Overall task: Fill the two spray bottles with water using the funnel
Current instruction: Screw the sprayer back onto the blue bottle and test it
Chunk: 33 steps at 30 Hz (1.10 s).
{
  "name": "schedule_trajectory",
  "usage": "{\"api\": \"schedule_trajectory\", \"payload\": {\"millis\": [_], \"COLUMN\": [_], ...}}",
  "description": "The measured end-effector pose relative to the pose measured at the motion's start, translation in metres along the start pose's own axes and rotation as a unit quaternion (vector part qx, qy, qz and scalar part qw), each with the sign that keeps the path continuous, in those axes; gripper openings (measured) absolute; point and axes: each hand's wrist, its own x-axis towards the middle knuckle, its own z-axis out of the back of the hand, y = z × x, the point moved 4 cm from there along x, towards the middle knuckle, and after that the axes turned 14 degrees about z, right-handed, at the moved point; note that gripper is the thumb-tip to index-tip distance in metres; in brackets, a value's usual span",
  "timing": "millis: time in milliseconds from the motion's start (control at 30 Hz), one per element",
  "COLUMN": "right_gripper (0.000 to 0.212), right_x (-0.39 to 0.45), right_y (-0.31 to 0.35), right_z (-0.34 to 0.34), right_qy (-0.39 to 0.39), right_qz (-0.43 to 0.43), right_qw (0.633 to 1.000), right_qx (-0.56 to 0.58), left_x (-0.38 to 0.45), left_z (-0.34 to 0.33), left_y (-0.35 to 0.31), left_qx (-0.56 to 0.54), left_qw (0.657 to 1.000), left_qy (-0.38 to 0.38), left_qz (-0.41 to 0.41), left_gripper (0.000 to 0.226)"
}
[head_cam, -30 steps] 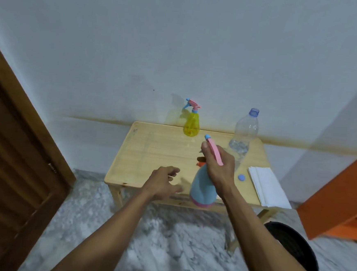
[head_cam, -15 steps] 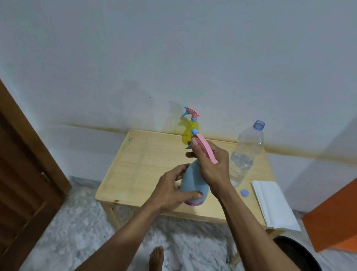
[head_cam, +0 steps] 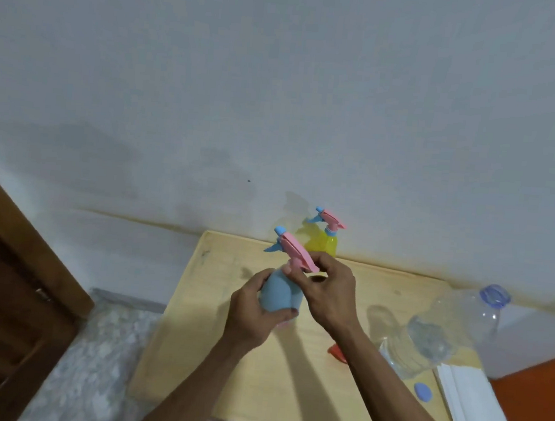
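Observation:
I hold a blue spray bottle with a pink trigger head above the wooden table. My left hand wraps around its body. My right hand grips the pink head at the neck. A yellow spray bottle with a pink head stands at the table's back edge against the wall. A clear plastic water bottle with its neck open stands at the right, water in its lower part. Its blue cap lies on the table. A bit of an orange object, perhaps the funnel, shows behind my right forearm.
A stack of white cloths or paper lies at the table's right front. A brown wooden door is at the left, an orange surface at the right. The floor is grey marble.
My left hand has come up from the table and closed around the blue bottle's body. The bottle is held higher, and the view has swung toward the table's left.

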Motion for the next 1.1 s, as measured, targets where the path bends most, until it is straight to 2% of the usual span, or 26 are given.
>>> {"api": "schedule_trajectory", "payload": {"millis": [100,267,433,600,867,1100], "right_gripper": [0.013,0.018,0.018,0.021,0.023,0.024], "right_x": [0.030,0.075,0.109,0.136,0.156,0.161], "right_y": [-0.021,-0.053,-0.088,-0.124,-0.157,-0.163], "right_z": [-0.021,-0.051,-0.079,-0.100,-0.118,-0.120], "right_qy": [-0.008,-0.011,-0.014,-0.008,0.000,0.007], "right_qz": [-0.012,-0.030,-0.058,-0.064,-0.081,-0.086], "right_qw": [1.000,0.999,0.998,0.998,0.997,0.996], "right_qx": [0.002,0.008,0.015,-0.010,-0.019,-0.019], "left_x": [0.039,0.095,0.150,0.195,0.224,0.229], "left_z": [0.005,0.008,0.010,0.006,-0.001,-0.009], "left_y": [0.005,0.013,0.027,0.047,0.069,0.072], "left_qx": [0.027,0.053,0.058,0.067,0.062,0.050], "left_qw": [0.999,0.998,0.997,0.994,0.992,0.993], "left_qy": [-0.016,-0.011,-0.024,-0.039,-0.059,-0.043], "left_qz": [-0.003,0.011,0.038,0.072,0.091,0.095], "left_gripper": [0.081,0.063,0.075,0.077,0.080,0.075]}}
